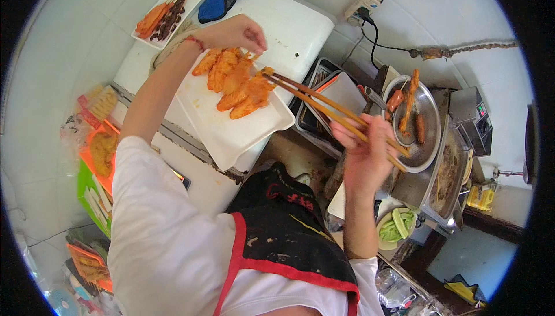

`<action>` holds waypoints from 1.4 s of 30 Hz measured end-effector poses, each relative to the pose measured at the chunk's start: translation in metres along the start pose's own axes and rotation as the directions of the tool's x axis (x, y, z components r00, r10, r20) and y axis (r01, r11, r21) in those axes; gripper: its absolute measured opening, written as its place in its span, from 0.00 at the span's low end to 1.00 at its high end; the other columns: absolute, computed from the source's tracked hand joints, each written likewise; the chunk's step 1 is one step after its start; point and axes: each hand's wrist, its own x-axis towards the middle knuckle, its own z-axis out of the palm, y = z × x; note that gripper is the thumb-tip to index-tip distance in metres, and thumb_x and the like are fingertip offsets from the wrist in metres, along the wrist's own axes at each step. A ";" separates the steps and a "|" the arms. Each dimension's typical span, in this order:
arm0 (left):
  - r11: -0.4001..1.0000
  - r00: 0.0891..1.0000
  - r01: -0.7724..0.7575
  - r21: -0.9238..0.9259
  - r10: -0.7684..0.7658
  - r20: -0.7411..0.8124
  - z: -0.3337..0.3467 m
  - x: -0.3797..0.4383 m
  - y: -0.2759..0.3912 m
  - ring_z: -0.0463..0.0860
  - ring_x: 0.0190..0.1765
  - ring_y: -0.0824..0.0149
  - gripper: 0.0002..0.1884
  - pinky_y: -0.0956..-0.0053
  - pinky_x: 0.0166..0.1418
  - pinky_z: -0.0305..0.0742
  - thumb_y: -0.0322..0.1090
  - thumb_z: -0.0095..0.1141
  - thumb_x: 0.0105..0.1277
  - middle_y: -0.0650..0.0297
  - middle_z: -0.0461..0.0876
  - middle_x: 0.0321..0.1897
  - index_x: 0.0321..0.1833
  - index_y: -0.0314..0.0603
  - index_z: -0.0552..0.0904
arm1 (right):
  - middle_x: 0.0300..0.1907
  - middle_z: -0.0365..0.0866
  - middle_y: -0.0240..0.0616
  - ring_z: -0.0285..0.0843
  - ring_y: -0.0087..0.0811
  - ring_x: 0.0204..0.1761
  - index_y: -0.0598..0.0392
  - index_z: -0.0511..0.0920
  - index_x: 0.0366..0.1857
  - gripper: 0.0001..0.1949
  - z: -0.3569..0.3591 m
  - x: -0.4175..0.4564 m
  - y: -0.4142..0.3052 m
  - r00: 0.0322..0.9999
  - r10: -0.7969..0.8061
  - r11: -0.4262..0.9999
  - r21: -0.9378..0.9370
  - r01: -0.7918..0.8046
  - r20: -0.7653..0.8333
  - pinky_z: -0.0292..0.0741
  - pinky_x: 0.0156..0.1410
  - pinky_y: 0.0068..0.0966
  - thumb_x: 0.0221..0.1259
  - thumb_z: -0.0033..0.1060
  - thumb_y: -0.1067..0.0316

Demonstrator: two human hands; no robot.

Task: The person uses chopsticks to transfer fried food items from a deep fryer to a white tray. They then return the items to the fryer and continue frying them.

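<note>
My left hand [236, 34] hangs over the far edge of a white tray [225, 134], fingers curled towards several orange-coated pieces of meat [236, 77], which look like marinated chicken wings. Whether its fingertips pinch a thin stick there cannot be made out. A pair of wooden chopsticks [323, 98] is gripped in my right hand [368, 155]. Their tips touch the meat at the right end of the row. The tray rests tilted in view on a white appliance top [286, 34].
Behind stands a smaller white tray [162, 43] of skewered food, beside a blue and grey cloth [221, 1]. To the right, a metal bowl [427, 151] holds a strainer and fried pieces, near a fryer [451, 173]. Below it sits a bowl of green vegetable pieces [396, 227]. A power cord [375, 43] hangs along the wall.
</note>
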 end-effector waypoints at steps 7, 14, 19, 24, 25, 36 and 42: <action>1.000 0.986 0.021 -0.009 -0.020 0.164 0.009 0.057 -0.025 0.81 0.34 0.72 0.09 0.80 0.39 0.74 0.31 0.63 0.53 0.60 0.84 0.30 0.35 0.33 0.83 | 0.35 0.77 0.47 0.82 0.49 0.35 0.65 0.71 0.33 0.09 0.002 0.024 0.088 0.958 0.235 0.959 0.196 -0.202 -0.162 0.84 0.42 0.36 0.66 0.46 0.68; 0.960 0.989 -0.021 0.279 -0.021 0.148 0.022 0.074 -0.025 0.79 0.30 0.74 0.10 0.78 0.38 0.75 0.31 0.64 0.50 0.63 0.83 0.26 0.36 0.39 0.85 | 0.32 0.79 0.49 0.82 0.40 0.33 0.65 0.73 0.35 0.10 -0.016 0.033 0.112 0.943 0.177 0.981 0.123 -0.148 -0.282 0.83 0.41 0.33 0.64 0.49 0.66; 0.960 0.998 -0.059 0.274 0.052 0.032 0.007 0.054 -0.019 0.80 0.34 0.70 0.12 0.76 0.40 0.76 0.30 0.62 0.53 0.60 0.82 0.28 0.39 0.34 0.81 | 0.34 0.79 0.50 0.82 0.43 0.34 0.65 0.72 0.43 0.14 -0.021 0.024 0.070 0.971 0.163 0.986 0.073 -0.152 -0.177 0.82 0.39 0.32 0.68 0.44 0.62; 0.903 0.953 0.125 0.410 0.005 -0.302 0.011 0.022 0.047 0.79 0.28 0.71 0.10 0.78 0.34 0.74 0.29 0.61 0.54 0.58 0.81 0.25 0.37 0.33 0.81 | 0.32 0.80 0.48 0.81 0.37 0.29 0.64 0.74 0.40 0.17 -0.078 -0.017 -0.023 0.964 -0.207 0.975 -0.111 0.191 -0.167 0.81 0.34 0.28 0.69 0.43 0.57; 0.912 0.942 0.227 0.343 -0.116 -0.316 0.017 0.014 0.063 0.79 0.27 0.70 0.09 0.76 0.34 0.74 0.28 0.60 0.54 0.58 0.80 0.24 0.38 0.33 0.81 | 0.31 0.80 0.48 0.81 0.37 0.29 0.64 0.74 0.40 0.17 -0.099 -0.019 -0.037 0.925 -0.343 0.928 -0.212 0.307 -0.162 0.81 0.33 0.28 0.69 0.42 0.57; 0.952 0.964 -0.022 0.305 0.101 -0.246 0.115 -0.029 0.137 0.70 0.55 0.55 0.22 0.67 0.60 0.63 0.26 0.60 0.52 0.56 0.73 0.49 0.52 0.40 0.74 | 0.27 0.79 0.47 0.81 0.35 0.26 0.68 0.75 0.36 0.16 -0.240 0.010 -0.138 0.697 -0.561 0.771 -0.589 0.242 -0.447 0.81 0.29 0.24 0.67 0.46 0.60; 0.966 0.996 -0.070 0.251 0.079 -0.029 0.194 -0.053 0.152 0.77 0.44 0.59 0.16 0.72 0.45 0.72 0.27 0.62 0.52 0.56 0.77 0.43 0.45 0.38 0.77 | 0.23 0.79 0.41 0.78 0.28 0.20 0.67 0.76 0.31 0.18 -0.326 -0.012 -0.203 0.523 -0.723 0.609 -0.773 0.175 -0.451 0.76 0.24 0.21 0.66 0.47 0.59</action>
